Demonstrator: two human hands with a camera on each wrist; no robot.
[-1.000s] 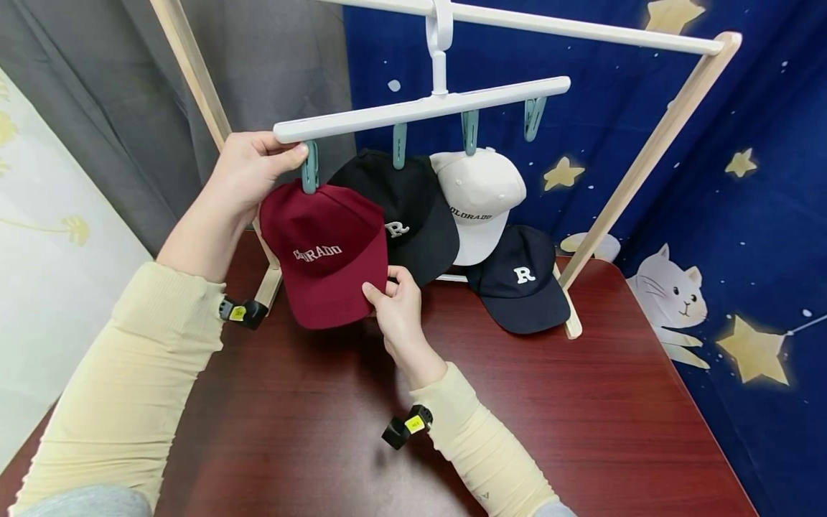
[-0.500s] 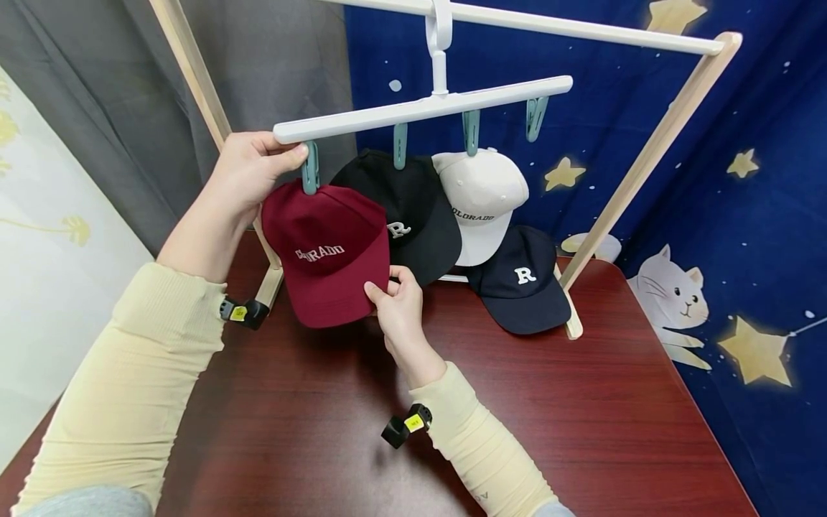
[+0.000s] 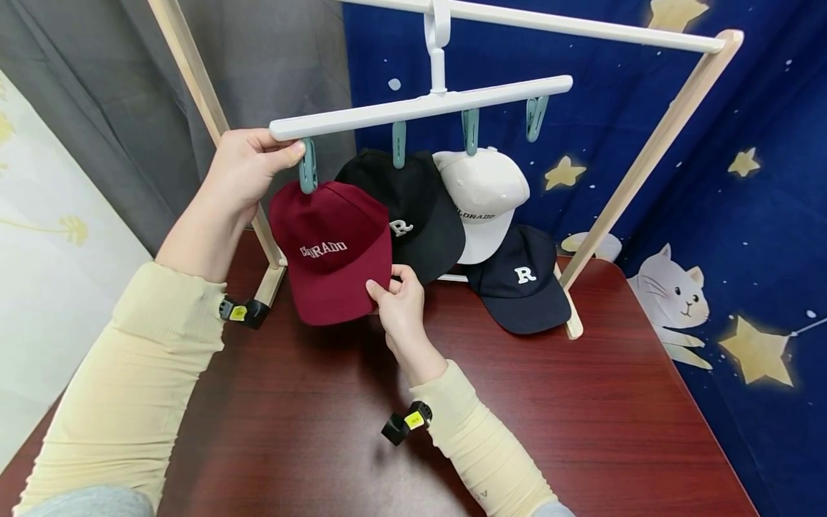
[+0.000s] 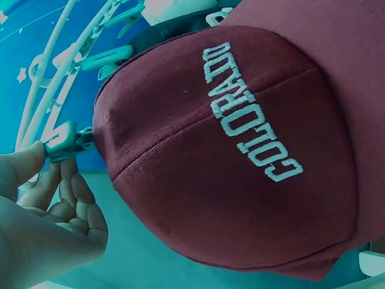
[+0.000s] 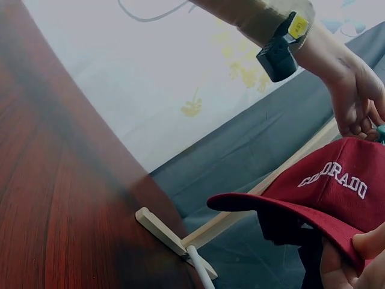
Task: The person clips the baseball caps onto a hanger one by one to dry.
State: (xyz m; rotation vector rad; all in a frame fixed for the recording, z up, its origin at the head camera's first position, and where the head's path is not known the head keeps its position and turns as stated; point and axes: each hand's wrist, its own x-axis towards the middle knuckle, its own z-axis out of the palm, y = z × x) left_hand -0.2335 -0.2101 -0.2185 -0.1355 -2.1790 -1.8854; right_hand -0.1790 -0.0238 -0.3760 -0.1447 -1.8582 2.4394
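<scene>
A dark red cap (image 3: 336, 248) with "COLORADO" lettering hangs at the left end of a white hanger bar (image 3: 362, 117). My left hand (image 3: 242, 169) pinches the green clip (image 3: 308, 166) there; the clip's lower end meets the top of the crown, and whether it bites the fabric is hard to tell. By the brim's side edge, my right hand (image 3: 402, 309) pinches the red cap, thumb on top and fingers underneath. Behind it are a black cap (image 3: 426, 222) and a white cap (image 3: 484, 179), each below a green clip. The red cap partly covers the black one.
A navy cap (image 3: 523, 280) with an "R" lies on the reddish-brown table (image 3: 581, 416) by the rack's right foot. Another green clip (image 3: 535, 118) hangs at the bar's right end, holding nothing. The wooden rack (image 3: 652, 158) stands around the hanger.
The red cap has shifted slightly right and up with my right hand. My left hand, with the clip and the bar's left end, has moved a little left and up.
</scene>
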